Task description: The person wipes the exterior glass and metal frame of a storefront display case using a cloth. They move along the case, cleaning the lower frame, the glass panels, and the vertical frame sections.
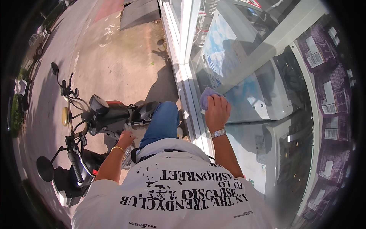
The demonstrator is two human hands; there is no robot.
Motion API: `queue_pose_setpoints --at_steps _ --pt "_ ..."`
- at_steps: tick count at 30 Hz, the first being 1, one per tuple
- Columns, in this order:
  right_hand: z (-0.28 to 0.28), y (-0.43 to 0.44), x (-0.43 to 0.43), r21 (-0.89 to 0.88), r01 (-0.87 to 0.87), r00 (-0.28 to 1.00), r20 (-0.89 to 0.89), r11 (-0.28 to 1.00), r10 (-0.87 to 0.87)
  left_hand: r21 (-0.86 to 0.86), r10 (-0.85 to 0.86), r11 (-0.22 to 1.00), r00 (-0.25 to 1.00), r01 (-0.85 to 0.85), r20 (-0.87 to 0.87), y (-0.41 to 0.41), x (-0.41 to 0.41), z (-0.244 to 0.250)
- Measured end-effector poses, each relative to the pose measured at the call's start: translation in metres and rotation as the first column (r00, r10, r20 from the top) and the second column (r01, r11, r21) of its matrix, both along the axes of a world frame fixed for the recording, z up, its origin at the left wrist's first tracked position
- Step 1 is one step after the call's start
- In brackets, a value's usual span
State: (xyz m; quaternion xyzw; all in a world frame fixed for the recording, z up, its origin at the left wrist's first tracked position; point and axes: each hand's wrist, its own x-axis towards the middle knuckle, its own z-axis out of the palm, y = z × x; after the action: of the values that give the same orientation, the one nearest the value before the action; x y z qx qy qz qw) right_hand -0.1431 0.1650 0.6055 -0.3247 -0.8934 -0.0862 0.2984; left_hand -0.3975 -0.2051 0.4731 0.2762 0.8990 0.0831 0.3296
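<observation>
My right hand (218,111) presses a folded purple cloth (208,98) flat against a glass window pane (207,73), close to its white frame (190,94). The cloth sticks out past my fingertips at the upper left. Low at my other side, my left hand (126,139) hangs beside the body of a parked electric scooter (110,117). Its fingers look curled, but their inner side is hidden. Something clear, like thin plastic, shows just below that wrist; whether I hold it cannot be told.
Behind the glass stand white chest freezers (254,94). Purple printed packs (328,94) line the right side. A second scooter (77,169) stands at lower left, its mirror (45,169) jutting out. A grey ramp (140,13) lies ahead on the concrete pavement (125,57).
</observation>
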Motion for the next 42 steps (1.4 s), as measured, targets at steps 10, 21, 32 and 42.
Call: queue_pose_setpoints --at_steps 10,21,32,42 --pt "0.013 -0.004 0.002 -0.078 -0.036 0.997 -0.069 0.996 0.031 0.297 0.14 0.95 0.983 -0.099 -0.121 0.086 -0.055 0.016" --pt "0.044 0.042 -0.073 -0.224 -0.247 0.92 -0.361 0.943 0.155 0.288 0.082 0.957 0.986 -0.036 -0.148 0.186 -0.17 0.015" --pt "0.181 0.222 -0.326 0.273 -0.052 0.823 -0.533 0.961 0.196 0.317 0.08 0.945 0.997 -0.081 0.018 0.305 -0.392 -0.044" --pt "0.239 0.344 -0.44 0.708 0.279 0.93 -0.368 0.649 0.002 0.086 -0.021 0.996 0.993 0.011 0.115 0.308 -0.561 -0.085"
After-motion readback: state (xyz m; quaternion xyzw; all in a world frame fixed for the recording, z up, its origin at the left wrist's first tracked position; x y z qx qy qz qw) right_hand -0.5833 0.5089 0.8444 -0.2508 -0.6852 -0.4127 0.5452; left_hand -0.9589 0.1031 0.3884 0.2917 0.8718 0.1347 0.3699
